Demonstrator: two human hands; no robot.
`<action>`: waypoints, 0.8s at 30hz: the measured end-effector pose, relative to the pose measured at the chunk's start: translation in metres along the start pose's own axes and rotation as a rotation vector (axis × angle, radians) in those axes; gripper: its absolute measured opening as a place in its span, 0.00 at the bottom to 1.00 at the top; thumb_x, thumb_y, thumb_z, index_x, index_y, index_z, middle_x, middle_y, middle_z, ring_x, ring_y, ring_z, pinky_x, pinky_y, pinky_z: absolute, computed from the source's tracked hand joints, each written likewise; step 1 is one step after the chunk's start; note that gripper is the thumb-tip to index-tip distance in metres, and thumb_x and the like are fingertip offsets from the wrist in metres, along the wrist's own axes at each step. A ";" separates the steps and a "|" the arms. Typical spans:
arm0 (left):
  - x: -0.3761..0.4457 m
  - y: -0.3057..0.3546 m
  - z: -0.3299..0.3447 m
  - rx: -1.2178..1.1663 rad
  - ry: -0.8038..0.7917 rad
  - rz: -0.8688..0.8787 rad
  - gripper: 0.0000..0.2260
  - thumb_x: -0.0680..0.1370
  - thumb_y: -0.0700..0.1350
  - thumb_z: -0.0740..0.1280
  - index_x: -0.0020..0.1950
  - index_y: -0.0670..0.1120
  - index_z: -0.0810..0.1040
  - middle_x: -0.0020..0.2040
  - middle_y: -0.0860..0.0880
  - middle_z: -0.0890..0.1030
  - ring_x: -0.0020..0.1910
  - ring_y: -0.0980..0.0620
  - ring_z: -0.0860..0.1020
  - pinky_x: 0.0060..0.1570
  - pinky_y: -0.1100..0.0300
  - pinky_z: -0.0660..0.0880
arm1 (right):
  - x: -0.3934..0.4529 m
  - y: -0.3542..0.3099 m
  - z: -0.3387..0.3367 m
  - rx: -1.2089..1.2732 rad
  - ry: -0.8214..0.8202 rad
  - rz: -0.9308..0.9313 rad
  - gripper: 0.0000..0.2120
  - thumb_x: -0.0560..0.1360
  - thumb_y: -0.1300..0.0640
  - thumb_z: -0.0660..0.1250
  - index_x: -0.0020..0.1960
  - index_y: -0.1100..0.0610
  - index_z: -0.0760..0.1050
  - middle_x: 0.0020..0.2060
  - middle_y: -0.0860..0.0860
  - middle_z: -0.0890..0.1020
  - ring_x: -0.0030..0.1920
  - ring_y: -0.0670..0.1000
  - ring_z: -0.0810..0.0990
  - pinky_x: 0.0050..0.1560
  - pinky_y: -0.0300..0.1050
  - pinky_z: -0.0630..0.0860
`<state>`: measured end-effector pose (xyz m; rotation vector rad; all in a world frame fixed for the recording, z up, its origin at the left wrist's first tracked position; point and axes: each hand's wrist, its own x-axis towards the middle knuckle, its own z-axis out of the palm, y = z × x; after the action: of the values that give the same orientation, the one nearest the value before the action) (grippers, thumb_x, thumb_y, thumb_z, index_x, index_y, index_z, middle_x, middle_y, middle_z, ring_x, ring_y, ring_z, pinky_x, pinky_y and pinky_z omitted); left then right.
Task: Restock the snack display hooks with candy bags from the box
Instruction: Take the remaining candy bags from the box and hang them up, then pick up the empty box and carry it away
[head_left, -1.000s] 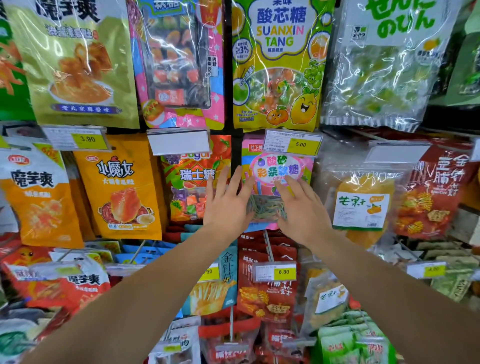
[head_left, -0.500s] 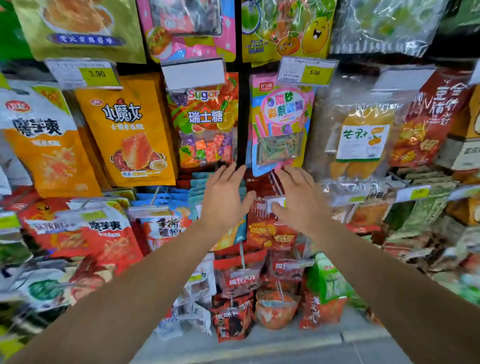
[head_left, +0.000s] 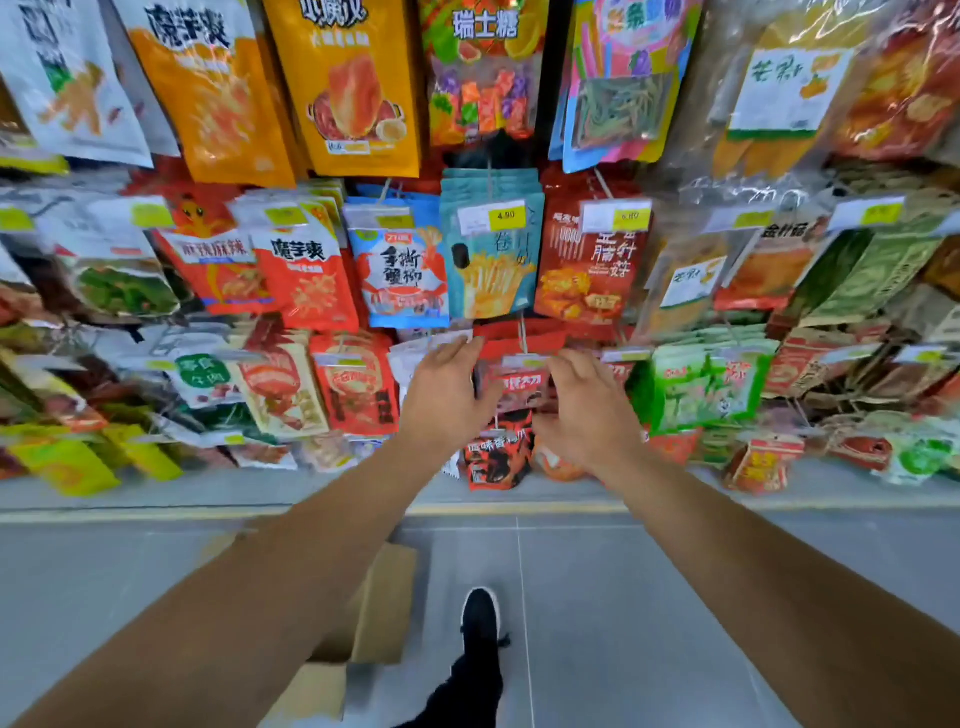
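Note:
A wall of display hooks carries rows of snack bags. My left hand (head_left: 447, 395) and my right hand (head_left: 587, 410) are both empty, fingers spread, held in front of the low rows on either side of a small red bag (head_left: 519, 384) on its hook. Neither hand grips anything. The pink candy bag (head_left: 618, 83) hangs in the top row, well above both hands. A brown cardboard box (head_left: 374, 608) stands on the floor below, mostly hidden behind my left forearm.
Price tags stick out on the hook ends, such as the yellow 4.90 tag (head_left: 493, 215). The grey shelf base (head_left: 156, 493) runs under the lowest bags. My black shoe (head_left: 480, 618) rests on the grey tiled floor (head_left: 597, 597) beside the box.
The view has tilted down from the upper rows to the lowest rows and floor. Both hands have dropped from the pink candy bag to the low red bags, still empty.

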<state>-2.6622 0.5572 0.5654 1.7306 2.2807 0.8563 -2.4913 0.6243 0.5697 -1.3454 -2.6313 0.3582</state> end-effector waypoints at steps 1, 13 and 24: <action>-0.017 -0.009 0.002 0.001 -0.022 -0.021 0.29 0.73 0.54 0.64 0.70 0.40 0.73 0.68 0.37 0.75 0.66 0.38 0.73 0.66 0.50 0.69 | -0.013 -0.007 0.010 0.015 -0.034 0.010 0.35 0.74 0.47 0.68 0.77 0.55 0.60 0.74 0.53 0.62 0.75 0.56 0.58 0.76 0.51 0.57; -0.193 -0.159 0.007 -0.005 -0.252 -0.322 0.27 0.77 0.52 0.66 0.74 0.45 0.69 0.71 0.42 0.72 0.70 0.42 0.70 0.66 0.52 0.69 | -0.099 -0.118 0.148 0.035 -0.388 0.050 0.35 0.75 0.47 0.66 0.77 0.55 0.58 0.75 0.51 0.61 0.76 0.55 0.57 0.74 0.49 0.58; -0.269 -0.328 -0.009 -0.135 -0.474 -0.576 0.21 0.76 0.48 0.67 0.68 0.45 0.73 0.62 0.45 0.79 0.54 0.41 0.79 0.50 0.51 0.77 | -0.106 -0.268 0.303 0.085 -0.670 0.152 0.34 0.76 0.47 0.65 0.77 0.56 0.57 0.74 0.51 0.62 0.73 0.57 0.61 0.70 0.51 0.65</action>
<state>-2.8540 0.2496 0.3439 0.9861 2.1412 0.4121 -2.7134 0.3451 0.3521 -1.6171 -2.9605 1.0995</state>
